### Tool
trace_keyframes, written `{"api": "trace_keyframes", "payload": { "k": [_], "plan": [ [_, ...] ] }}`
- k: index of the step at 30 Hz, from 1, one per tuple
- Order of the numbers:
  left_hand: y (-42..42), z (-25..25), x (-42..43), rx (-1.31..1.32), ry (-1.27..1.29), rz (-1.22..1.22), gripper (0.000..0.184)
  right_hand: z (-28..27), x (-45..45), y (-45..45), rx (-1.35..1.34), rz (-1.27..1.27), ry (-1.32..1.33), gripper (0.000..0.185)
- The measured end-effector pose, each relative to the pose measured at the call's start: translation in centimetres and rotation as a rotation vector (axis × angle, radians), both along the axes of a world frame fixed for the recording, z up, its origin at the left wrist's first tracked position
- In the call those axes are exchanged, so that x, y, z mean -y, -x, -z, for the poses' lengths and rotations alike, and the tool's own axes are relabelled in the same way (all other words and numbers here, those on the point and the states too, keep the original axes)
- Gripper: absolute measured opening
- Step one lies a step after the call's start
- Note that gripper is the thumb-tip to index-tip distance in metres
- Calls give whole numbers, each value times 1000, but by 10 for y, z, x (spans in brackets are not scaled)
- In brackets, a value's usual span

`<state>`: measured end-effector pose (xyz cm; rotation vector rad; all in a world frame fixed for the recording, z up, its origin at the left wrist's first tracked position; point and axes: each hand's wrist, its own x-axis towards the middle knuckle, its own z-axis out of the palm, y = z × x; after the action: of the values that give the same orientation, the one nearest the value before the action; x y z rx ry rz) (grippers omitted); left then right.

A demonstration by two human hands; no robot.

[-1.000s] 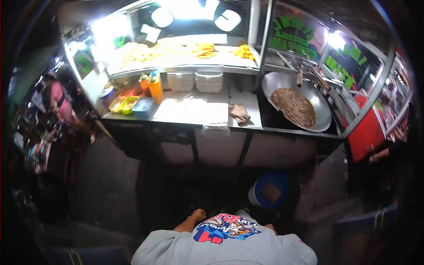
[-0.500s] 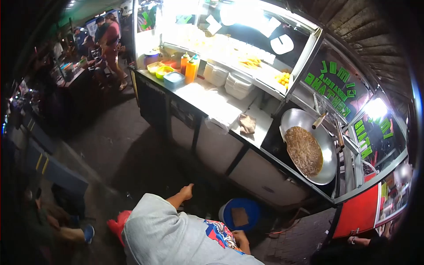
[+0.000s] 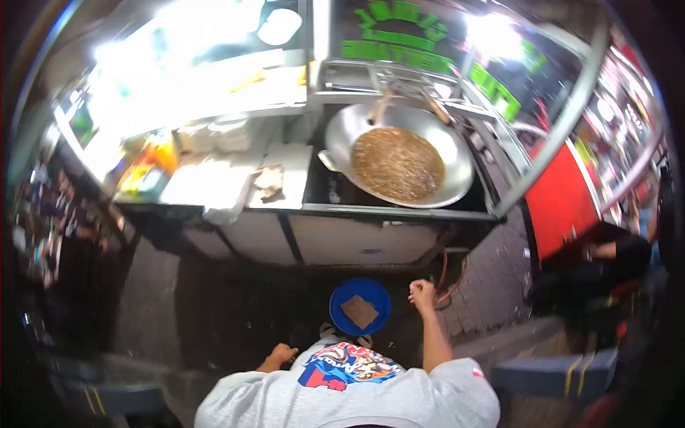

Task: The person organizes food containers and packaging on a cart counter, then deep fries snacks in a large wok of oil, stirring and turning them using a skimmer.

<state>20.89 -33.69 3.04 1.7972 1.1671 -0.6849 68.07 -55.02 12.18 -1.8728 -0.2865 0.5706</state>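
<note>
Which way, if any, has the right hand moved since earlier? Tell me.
Yes: the right hand moved forward, from behind the blue bucket to its right side.

A white lamp [image 3: 494,36] glares beside a green-lettered glass pane [image 3: 398,32], a red panel [image 3: 561,203] stands rightward, and dark floor [image 3: 221,307] spreads left of grey paving [image 3: 489,289].

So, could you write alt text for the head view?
A wide silver metal wok of frothy brown liquid sits in a lit food stall. Facing it, behind a round blue tub, a person in a grey printed T-shirt holds the right hand forward, left hand farther back.
</note>
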Motion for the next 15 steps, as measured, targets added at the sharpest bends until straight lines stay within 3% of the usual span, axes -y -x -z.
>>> {"api": "trace_keyframes", "payload": {
  "k": [1,2,3,4,5,6,7,9,10,11,12,13,15],
  "plan": [
    [-12,-28,-7,1,39,34,48,-51,-8,1,58,35,91,22],
    [-8,4,-18,-55,-32,79,51,-39,-7,-22,455,33,219,35],
    [-12,20,-30,-45,-36,99,48,-90,-15,-24,429,111,174,46],
    [-32,14,-39,-110,-91,-18,46,-79,-14,-53,397,136,123,44],
    [-60,-7,-38,-172,-141,-147,46,-105,-19,-70,325,156,32,40],
    [-69,41,-61,-106,-204,127,45,-140,-28,-84,298,164,-41,33],
    [-73,84,-78,-42,-263,390,47,-132,-35,-116,324,146,-297,27],
    [-122,47,-85,255,-420,329,45,-183,-56,-152,265,100,-199,30],
    [-151,35,-86,347,-297,-140,47,-195,-71,-176,202,156,-267,38],
    [-182,3,-83,357,-206,-279,48,-225,-88,-185,149,199,-385,43],
    [-204,-27,-79,367,-115,-419,50,-218,-103,-225,74,182,-424,44],
    [-217,-35,-75,459,-208,-369,52,-217,-118,-257,6,44,-534,41],
    [-235,-40,-60,641,-394,-274,54,-220,-158,-313,-42,7,-562,57]
  ]
}}
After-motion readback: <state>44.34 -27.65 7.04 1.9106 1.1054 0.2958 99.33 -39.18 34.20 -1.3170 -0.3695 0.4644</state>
